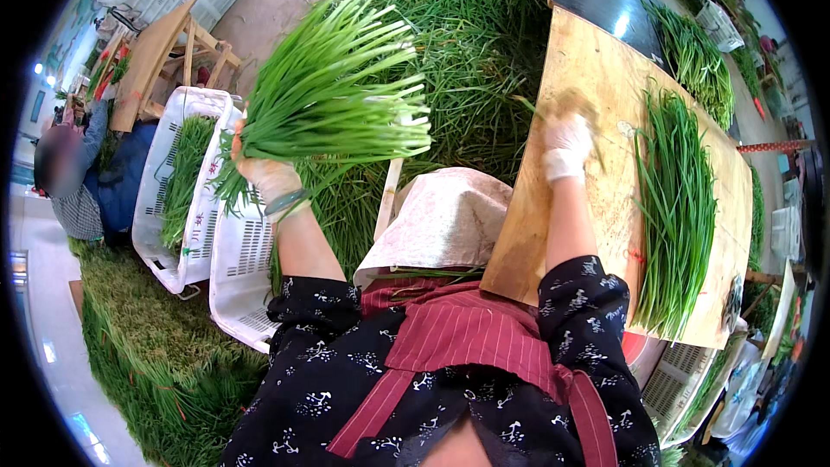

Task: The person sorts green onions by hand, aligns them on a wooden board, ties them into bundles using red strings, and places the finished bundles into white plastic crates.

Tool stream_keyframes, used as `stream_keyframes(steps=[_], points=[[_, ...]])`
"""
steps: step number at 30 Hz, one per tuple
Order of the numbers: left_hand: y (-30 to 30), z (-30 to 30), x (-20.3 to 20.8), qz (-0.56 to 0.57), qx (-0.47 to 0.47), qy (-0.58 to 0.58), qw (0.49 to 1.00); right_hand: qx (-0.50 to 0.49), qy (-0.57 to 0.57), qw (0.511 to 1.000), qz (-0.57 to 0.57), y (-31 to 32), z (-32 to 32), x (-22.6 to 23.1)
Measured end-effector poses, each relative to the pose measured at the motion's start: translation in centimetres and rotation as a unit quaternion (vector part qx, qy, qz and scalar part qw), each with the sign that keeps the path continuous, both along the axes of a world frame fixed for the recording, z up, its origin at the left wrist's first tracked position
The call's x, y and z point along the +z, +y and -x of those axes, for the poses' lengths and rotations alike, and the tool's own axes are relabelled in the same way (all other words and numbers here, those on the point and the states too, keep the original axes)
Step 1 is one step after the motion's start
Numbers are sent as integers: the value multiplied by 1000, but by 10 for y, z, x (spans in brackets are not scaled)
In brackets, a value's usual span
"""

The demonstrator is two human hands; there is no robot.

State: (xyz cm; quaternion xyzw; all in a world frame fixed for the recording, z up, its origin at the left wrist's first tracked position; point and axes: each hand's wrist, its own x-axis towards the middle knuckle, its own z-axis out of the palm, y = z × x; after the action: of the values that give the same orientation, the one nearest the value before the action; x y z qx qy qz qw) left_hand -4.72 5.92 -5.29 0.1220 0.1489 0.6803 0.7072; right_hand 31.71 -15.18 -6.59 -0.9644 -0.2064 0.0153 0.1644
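My left hand (pixel 268 175), in a pale glove with a band at the wrist, grips a thick bunch of garlic chives (pixel 333 86) near one end. The pale cut ends fan out up and to the right, while leaf tips hang below the hand. Over the wooden board (pixel 596 56) is my gloved right hand (pixel 568 140). Its fingers are smeared by motion, with brownish, stalk-like bits around them; whether it holds them cannot be made out. A second bundle of chives (pixel 679 216) lies along the board's right side, with a red tie near its lower end.
White plastic crates stand at left, one empty-looking crate (pixel 226 281) and one holding chives (pixel 186 182). Loose chives (pixel 471 52) are heaped ahead, more greens (pixel 156 337) at lower left. A pale cloth (pixel 450 216) lies before me. Another person (pixel 82 182) sits far left near a wooden table (pixel 151 69).
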Motion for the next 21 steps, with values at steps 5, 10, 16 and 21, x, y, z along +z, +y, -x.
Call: stream_keyframes(steps=[5, 10, 16, 21], points=[[13, -37, 6, 82, 29, 22, 996, 280, 344, 741, -505, 44, 29, 31], [8, -49, 11, 112, 8, 51, 992, 313, 478, 775, -269, 10, 56, 62], [0, -65, 12, 119, -14, 18, 993, 293, 515, 739, -322, -10, 79, 63], [2, -64, 4, 123, -44, 25, 991, 277, 543, 656, -445, -28, 75, 72]])
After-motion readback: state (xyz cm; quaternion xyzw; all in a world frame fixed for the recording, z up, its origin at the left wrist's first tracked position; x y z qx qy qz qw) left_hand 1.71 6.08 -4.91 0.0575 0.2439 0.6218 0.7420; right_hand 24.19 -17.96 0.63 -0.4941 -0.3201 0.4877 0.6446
